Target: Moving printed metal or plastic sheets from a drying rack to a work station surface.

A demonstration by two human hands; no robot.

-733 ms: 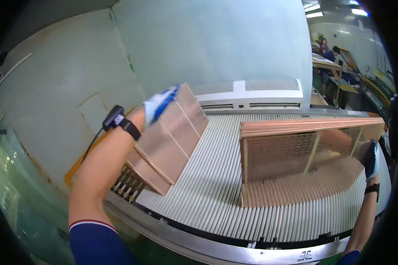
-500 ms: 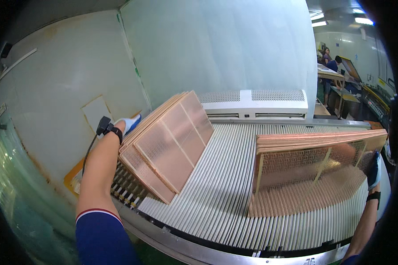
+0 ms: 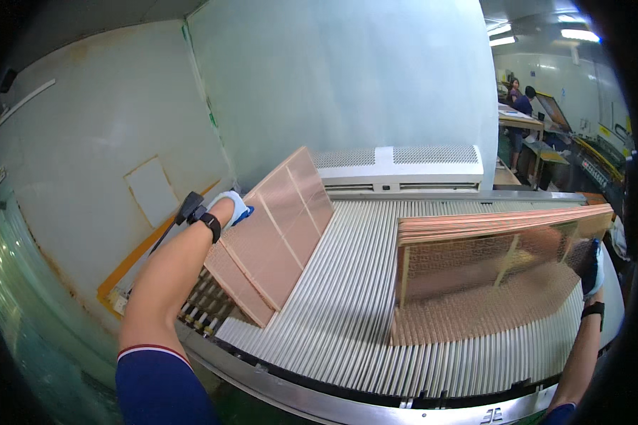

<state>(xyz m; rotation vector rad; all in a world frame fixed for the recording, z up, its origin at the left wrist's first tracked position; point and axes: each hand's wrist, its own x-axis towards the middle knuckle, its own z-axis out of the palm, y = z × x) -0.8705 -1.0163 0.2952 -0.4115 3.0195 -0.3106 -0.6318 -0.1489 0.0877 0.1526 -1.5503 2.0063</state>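
Note:
My left hand (image 3: 232,207), in a white glove with blue fingertips, is closed over the top left edge of leaning copper circuit board panels (image 3: 280,219). Its fingertips lie on the front face; the thumb is out of sight. These panels stand tilted on the metal rollers (image 3: 347,283), at least two of them, slightly offset. At the right, my gloved right hand (image 3: 594,269) grips the right end of a stack of copper panels (image 3: 485,280). Several edges show along that stack's top, and its front face mirrors the rollers. Its lower edge is at the rollers.
A white vented unit (image 3: 397,168) lies behind the rollers, before a pale wall panel (image 3: 347,78). Clear plastic sheeting (image 3: 28,304) hangs at the left. The steel frame (image 3: 319,397) edges the near side. Two people (image 3: 523,103) are at the far right back.
My left hand has moved right, from behind the left panels onto their top edge. Fewer panel edges show there now. My right hand keeps its hold, and the view has shifted slightly.

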